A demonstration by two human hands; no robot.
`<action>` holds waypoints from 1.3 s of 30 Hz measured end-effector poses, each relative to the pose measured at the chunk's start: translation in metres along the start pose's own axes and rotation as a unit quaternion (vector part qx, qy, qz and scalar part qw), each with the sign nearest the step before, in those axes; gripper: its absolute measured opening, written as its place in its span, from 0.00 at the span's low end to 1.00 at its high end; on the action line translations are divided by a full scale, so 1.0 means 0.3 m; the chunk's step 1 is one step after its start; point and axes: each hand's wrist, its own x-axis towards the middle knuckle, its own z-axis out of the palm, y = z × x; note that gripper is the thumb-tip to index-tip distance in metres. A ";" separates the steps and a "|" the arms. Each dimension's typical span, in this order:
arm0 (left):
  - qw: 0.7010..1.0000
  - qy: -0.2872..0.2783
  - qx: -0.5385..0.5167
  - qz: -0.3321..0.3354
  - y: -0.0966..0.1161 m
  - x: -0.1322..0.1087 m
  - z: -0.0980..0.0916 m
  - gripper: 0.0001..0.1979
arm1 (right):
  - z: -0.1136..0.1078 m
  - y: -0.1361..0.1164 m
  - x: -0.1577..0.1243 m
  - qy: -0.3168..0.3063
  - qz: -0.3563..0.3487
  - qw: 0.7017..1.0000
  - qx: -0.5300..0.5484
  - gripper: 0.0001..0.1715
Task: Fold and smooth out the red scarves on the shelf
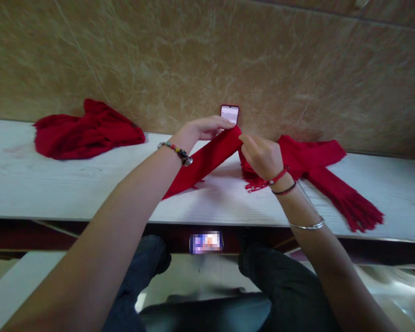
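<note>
A red scarf (207,159) is stretched slantwise above the white tabletop, folded into a long narrow strip. My left hand (210,127) grips its upper edge near the far end, thumb on top. Close beside it, my right hand (261,154) pinches the corner of the same strip. Fringe hangs below the right hand, over the table. My left forearm hides the scarf's lower left end. To the right lies another stretch of red fringed cloth (327,173), crossed over itself; whether it joins the held piece I cannot tell.
A crumpled red cloth (90,131) rests on the white table (72,189) at the left. A phone (229,113) leans against the marbled wall (180,60) behind my hands. Below the table's front edge is a second lit screen (206,242), between my knees.
</note>
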 end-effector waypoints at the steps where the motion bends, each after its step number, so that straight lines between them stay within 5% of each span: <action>1: 1.000 0.012 0.018 0.014 0.043 0.019 0.008 0.19 | -0.014 0.030 0.005 0.021 0.032 0.999 -0.001 0.22; 5: 0.994 0.023 0.063 0.083 0.179 0.125 0.087 0.17 | -0.037 0.162 -0.002 0.091 0.133 0.987 0.003 0.23; 9: 0.985 0.051 0.110 0.125 0.225 0.270 0.233 0.16 | -0.005 0.301 -0.057 0.099 0.204 0.974 -0.003 0.23; 13: 0.970 0.055 0.203 0.120 0.187 0.341 0.393 0.22 | 0.064 0.399 -0.147 0.032 0.239 0.970 -0.028 0.23; 17: 0.930 0.019 0.354 0.101 0.087 0.270 0.496 0.42 | 0.133 0.440 -0.221 -0.103 0.224 0.968 -0.034 0.25; 20: 0.897 0.002 0.429 0.105 0.019 0.189 0.507 0.44 | 0.157 0.456 -0.243 -0.157 0.196 0.968 -0.026 0.27; 24: 0.872 -0.039 0.469 0.133 -0.012 0.115 0.468 0.31 | 0.152 0.474 -0.246 -0.128 0.190 0.973 -0.013 0.28; 29: 0.861 -0.020 0.487 0.145 -0.013 0.069 0.429 0.29 | 0.139 0.472 -0.239 -0.078 0.156 0.984 0.026 0.27; 36: 0.859 -0.049 0.472 0.192 -0.015 0.137 0.402 0.32 | 0.125 0.465 -0.258 -0.001 0.152 0.988 -0.011 0.28; 39: 0.849 -0.117 0.487 0.166 -0.018 0.181 0.409 0.32 | 0.136 0.482 -0.281 -0.057 0.158 0.985 -0.041 0.26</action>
